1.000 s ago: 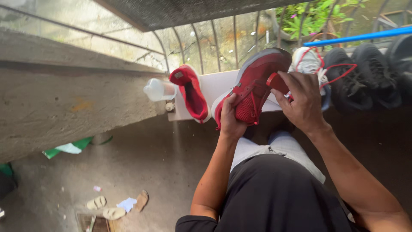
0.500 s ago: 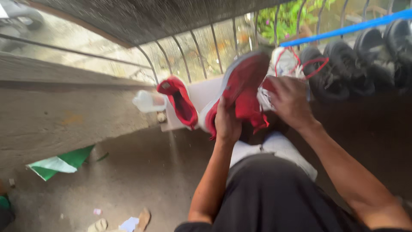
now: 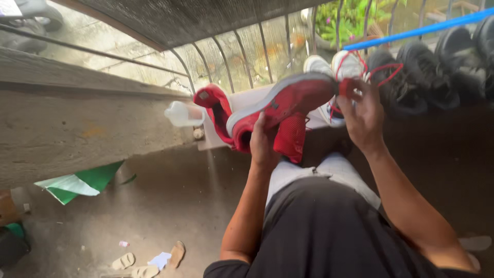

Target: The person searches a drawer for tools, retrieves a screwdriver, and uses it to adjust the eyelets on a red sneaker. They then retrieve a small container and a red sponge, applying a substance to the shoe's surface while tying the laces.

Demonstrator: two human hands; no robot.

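Observation:
A red sneaker (image 3: pixel 288 105) with a grey sole edge is held up above my lap, tilted with its toe to the right. My left hand (image 3: pixel 262 141) grips it near the heel opening. At the toe end, my right hand (image 3: pixel 363 116) pinches the red shoelace (image 3: pixel 383 72), which loops upward from my fingers. A second red sneaker (image 3: pixel 216 110) lies on a white board (image 3: pixel 247 98) just behind the held one.
A clear plastic bottle (image 3: pixel 182 114) lies left of the second sneaker. White sneakers (image 3: pixel 334 67) and several black shoes (image 3: pixel 422 77) sit along a metal railing (image 3: pixel 231 56) under a blue pole (image 3: pixel 417 31). Green and white sheet (image 3: pixel 77 185) and sandals (image 3: pixel 149 257) lie below.
The view has shifted and the held sneaker now sits more level. My right hand has moved from the shoe's side to its toe end and pulls the lace out.

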